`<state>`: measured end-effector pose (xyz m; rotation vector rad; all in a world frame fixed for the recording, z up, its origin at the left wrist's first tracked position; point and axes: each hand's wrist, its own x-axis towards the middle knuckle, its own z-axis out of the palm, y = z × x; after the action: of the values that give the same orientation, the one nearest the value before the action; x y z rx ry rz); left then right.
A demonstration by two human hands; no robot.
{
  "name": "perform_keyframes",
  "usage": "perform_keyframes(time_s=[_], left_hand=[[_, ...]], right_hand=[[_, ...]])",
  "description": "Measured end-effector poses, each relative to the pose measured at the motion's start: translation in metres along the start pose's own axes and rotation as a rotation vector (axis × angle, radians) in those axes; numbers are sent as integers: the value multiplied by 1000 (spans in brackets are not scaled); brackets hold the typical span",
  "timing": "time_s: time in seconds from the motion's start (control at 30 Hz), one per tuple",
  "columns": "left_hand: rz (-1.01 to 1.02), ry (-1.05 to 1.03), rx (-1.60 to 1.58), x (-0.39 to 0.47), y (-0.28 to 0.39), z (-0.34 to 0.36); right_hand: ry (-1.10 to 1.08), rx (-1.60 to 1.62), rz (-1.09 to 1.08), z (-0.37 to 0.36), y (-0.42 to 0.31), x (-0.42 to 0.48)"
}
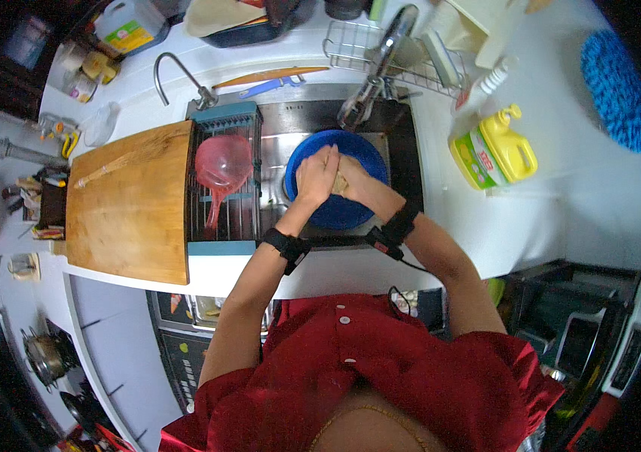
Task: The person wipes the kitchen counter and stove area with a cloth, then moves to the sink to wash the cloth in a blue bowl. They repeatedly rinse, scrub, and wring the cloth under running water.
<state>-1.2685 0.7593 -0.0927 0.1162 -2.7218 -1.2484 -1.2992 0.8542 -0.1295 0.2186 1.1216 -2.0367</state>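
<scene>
A round blue plastic basin [338,217] sits in the steel sink [273,223]. Over it my left hand [316,176] and my right hand [359,179] press together, palms facing, fingers pointing away from me. Between the palms shows part of a beige, textured thing [341,184], perhaps a cloth or sponge; most of it is hidden. What lies under my hands in the basin cannot be made out. A chrome faucet [361,101] rises just behind the basin, its head near the far rim.
A pink ladle-like scoop [223,164] lies on the drying rack [249,116]. To its left, a wooden cutting board [128,220] carries a straw whisk [122,161]. A yellow detergent jug [492,150] stands right of the sink. Behind are a blue peeler [272,86] and a wire rack [348,45].
</scene>
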Motion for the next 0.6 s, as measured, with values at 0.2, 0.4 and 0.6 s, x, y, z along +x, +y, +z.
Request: perform_keyframes(time_s=[0.2,0.4,0.6], left_hand=[[-786,-431,-558,-1,-66,4],[-802,-322,-104,-9,-147,59],[-462,-297,44,-19,-185,85]], right_hand=[[181,-75,196,-51,9,5],[603,-1136,251,-81,19,36],[30,-1765,-132,-156,110,107]])
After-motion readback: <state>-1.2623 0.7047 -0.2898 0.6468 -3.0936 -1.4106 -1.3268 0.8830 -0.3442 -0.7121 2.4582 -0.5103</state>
